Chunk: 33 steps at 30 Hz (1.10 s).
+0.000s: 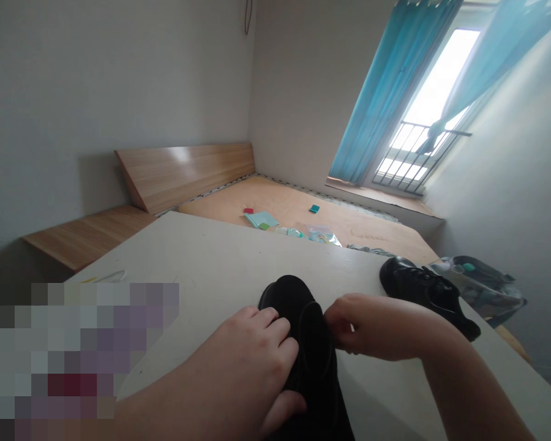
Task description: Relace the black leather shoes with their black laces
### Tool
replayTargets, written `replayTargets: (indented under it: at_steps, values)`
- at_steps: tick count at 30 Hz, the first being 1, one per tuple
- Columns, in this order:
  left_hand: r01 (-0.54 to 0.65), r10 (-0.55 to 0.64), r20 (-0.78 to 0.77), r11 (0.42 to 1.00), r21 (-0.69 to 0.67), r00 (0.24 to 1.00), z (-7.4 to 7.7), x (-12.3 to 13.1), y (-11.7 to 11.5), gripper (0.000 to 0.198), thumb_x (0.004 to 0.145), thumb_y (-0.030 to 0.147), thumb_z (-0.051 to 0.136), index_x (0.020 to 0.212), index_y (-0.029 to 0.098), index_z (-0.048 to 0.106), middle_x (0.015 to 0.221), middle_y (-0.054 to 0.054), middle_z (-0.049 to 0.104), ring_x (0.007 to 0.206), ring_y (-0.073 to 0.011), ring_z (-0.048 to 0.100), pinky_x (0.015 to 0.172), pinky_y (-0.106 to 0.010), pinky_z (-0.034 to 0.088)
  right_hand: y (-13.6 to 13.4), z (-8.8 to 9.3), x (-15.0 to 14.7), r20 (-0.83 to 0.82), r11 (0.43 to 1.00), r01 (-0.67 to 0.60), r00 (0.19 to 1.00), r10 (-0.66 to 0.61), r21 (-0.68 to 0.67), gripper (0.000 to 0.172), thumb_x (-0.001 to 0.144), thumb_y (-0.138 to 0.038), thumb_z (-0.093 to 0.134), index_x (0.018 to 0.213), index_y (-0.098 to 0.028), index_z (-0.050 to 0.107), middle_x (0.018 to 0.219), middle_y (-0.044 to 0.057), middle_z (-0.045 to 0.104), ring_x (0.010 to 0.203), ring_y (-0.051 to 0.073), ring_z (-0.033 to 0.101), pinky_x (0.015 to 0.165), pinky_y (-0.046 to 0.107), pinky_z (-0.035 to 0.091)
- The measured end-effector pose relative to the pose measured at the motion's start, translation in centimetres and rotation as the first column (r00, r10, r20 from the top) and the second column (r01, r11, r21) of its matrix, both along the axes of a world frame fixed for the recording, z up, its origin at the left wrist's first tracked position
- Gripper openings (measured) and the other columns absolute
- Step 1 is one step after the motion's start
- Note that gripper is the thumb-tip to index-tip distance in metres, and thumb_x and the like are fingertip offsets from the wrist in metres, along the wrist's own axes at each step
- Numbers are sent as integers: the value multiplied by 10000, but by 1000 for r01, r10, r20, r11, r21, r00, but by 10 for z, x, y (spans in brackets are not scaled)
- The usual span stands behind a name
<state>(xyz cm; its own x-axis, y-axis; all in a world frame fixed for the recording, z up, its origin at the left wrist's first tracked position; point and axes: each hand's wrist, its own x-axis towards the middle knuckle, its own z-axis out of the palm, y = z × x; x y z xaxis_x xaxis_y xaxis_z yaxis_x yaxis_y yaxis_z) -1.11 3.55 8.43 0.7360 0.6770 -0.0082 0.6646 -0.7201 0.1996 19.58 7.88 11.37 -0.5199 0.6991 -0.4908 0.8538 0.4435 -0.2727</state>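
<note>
fingers of the left hand (pixel 252 349) clamp the black shoe (pixel 287 291); the right hand (pixel 356 327) touches its tongue (pixel 315 337), grip hidden from me, any lettering too dark to read.

Dull black round-toed shoe (pixel 314 352). Shiny black lace-up shoe (pixel 425 291). Flat white bench (pixel 202 263). Long blue cloth curtain (pixel 390 98). Light-brown wooden headboard (pixel 193 174), streaky lines. Flat peach mattress (pixel 376 231), black-and-white patterned edge (pixel 362 210).

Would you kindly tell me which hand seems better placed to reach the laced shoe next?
Probably the right hand: it lies closer to the laced shoe, while the left hand is farther off, on the nearer shoe.
</note>
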Motion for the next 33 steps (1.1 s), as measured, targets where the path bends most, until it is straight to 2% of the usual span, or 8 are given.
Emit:
replayTargets:
  at_steps: [4,6,8,13,16,24,28,33]
  values:
    - [-10,10,-5,999,-37,1000,1,1,1,264,840,399,696,982,177,705,1033,-101,692,1013,-292,617,899,-429,484,-2,12,8,-51,964,128,992,-120,232,223,841,-171,453,781,-201,665,692,-2,666,618,142,573,569,260,409]
    - [-22,21,-16,996,-82,1000,3,1,1,260,843,394,691,994,183,704,1047,-97,688,1012,-300,616,899,-454,488,-5,15,7,-166,841,242,969,-183,483,254,864,-171,446,918,-236,686,854,10,725,776,184,643,693,314,465]
    - [-27,25,-24,994,-109,999,4,1,1,267,848,390,683,1024,190,701,1070,-96,685,1030,-312,610,921,-486,482,-11,15,4,-291,766,280,948,-127,578,283,882,-183,469,1018,-282,696,1012,-11,747,932,191,673,833,341,490]
    - [-1,-3,-24,992,-123,1000,7,-4,1,360,846,410,680,1119,176,680,1156,-123,673,1097,-328,593,956,-502,474,-33,7,-8,-262,922,68,964,37,381,352,918,-209,490,1180,-345,682,1244,-12,691,1149,219,634,984,401,492]
    - [2,-4,-20,996,-86,1000,11,-10,0,372,848,400,674,1151,183,669,1185,-123,667,1142,-342,571,974,-513,458,-44,-2,-17,-202,938,-3,976,77,346,338,884,-176,559,1167,-312,685,1198,16,710,1172,255,614,1026,464,466]
    - [94,-96,10,992,85,995,11,-16,-3,197,897,122,578,1033,214,687,1087,-68,694,950,-258,639,819,-400,501,-50,-11,-26,-198,832,-132,940,278,539,432,792,-15,446,1134,-154,670,1056,90,731,1043,227,670,1050,418,458]
    - [118,-118,-1,992,41,993,11,-11,0,209,849,63,623,991,205,681,1022,-39,699,854,-221,654,762,-352,503,-47,7,-17,-240,763,-14,945,220,646,495,886,-44,344,1312,-199,543,1123,65,725,991,191,691,997,417,491]
    - [98,-97,26,995,-30,995,13,-12,6,187,787,21,645,853,196,656,868,-19,679,784,-180,660,725,-277,504,-49,23,-11,-324,664,153,935,142,732,320,984,-182,372,1221,-279,564,954,4,736,884,168,693,779,319,560]
